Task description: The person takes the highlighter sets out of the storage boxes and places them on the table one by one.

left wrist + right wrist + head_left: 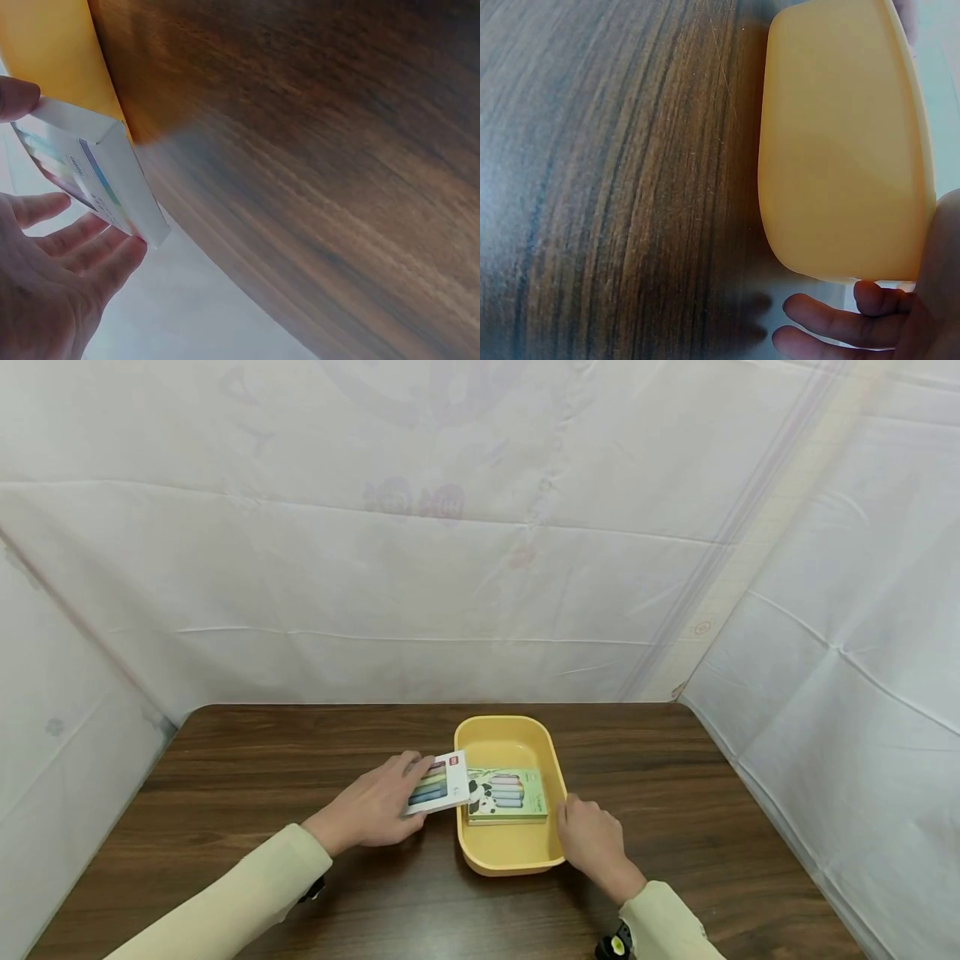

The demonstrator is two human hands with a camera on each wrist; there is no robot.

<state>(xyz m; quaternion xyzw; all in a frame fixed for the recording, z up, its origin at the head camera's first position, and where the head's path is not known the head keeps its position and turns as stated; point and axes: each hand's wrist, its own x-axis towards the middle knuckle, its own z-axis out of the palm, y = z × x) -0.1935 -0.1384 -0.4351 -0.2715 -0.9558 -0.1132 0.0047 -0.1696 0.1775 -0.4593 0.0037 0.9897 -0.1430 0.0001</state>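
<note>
A flat white box [455, 781] with a strip of coloured sticks pictured on it is pinched between the thumb and fingers of my left hand [378, 806]. It is tilted at the left rim of a yellow plastic bin [504, 860]. Inside the bin lies a green box [534, 797] printed with pandas and pastel sticks. My right hand [592, 839] grips the bin's right rim near the front corner. The left wrist view shows the thumb on one edge of the white box [82, 161] and fingertips on the opposite edge. In the right wrist view, some fingers [832, 322] extend past the bin's end.
The bin stands on a dark wood-grain table [300, 752]. White cloth sheets [420, 577] hang behind the table and along both sides. A dark band with a yellow-green spot [617, 946] shows at the right wrist.
</note>
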